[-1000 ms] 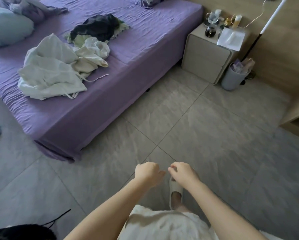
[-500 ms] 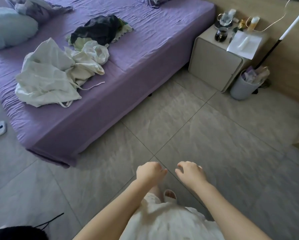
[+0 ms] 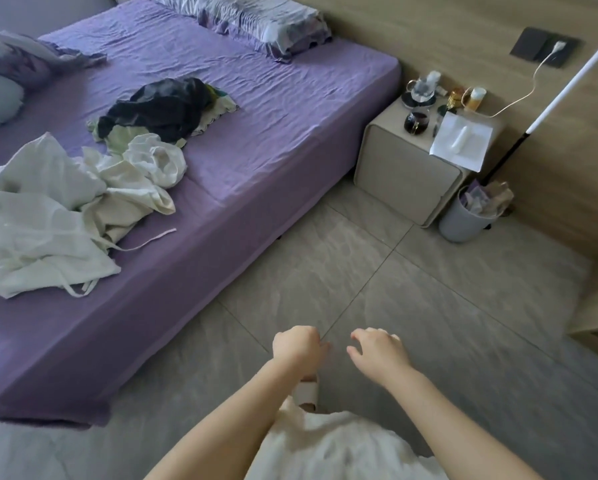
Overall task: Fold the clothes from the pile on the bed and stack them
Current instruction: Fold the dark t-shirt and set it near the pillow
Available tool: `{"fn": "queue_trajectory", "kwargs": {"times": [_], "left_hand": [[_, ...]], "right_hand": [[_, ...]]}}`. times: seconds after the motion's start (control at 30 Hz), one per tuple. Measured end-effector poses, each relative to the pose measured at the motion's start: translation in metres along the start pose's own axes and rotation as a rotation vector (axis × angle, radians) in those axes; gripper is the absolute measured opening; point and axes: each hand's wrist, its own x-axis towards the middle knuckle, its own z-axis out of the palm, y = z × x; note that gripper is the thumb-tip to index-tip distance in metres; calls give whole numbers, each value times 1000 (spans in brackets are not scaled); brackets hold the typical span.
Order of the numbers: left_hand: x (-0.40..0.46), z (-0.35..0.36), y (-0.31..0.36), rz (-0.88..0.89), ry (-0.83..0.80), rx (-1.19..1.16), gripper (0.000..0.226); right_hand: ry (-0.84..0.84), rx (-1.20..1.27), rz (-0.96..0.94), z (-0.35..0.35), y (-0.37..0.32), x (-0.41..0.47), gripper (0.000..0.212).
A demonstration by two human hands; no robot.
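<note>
Your two hands hang over the floor tiles, well short of the bed (image 3: 193, 306) and holding nothing: your left hand (image 3: 297, 348) is curled into a loose fist, your right hand (image 3: 377, 351) has its fingers bent and slightly spread. Take the bed as your landmark. On its purple sheet, toward the near edge, lies the pale pile of clothes (image 3: 58, 216), white and cream garments tangled together with a thin strap trailing toward the bed's edge. Just behind it, further onto the bed, sits a dark garment (image 3: 162, 109) bunched over some light green cloth. From your hands, all of this lies up and to the left, so your left hand is the nearer one, and you will probably need to step toward the bed before either can reach. The pale pile runs roughly along the bed's near edge. Nothing looks folded or stacked yet, so the job seems at its start. No brand, label or writing can be read anywhere.
</note>
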Motion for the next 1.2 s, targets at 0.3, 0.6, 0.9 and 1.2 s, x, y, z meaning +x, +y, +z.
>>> {"fn": "queue_trajectory", "kwargs": {"times": [0.3, 0.6, 0.9, 1.2], "left_hand": [[103, -82, -1, 126, 10, 181, 26], [201, -141, 21, -79, 23, -41, 23], [271, -217, 48, -360, 4, -244, 31], [306, -262, 8, -528, -9, -339, 30]], "right_hand": [[41, 7, 52, -79, 13, 98, 38], [-44, -143, -68, -147, 37, 222, 37], [-81, -331, -306, -235, 51, 347, 30], [-99, -418, -483, -269, 6, 433, 29]]}}
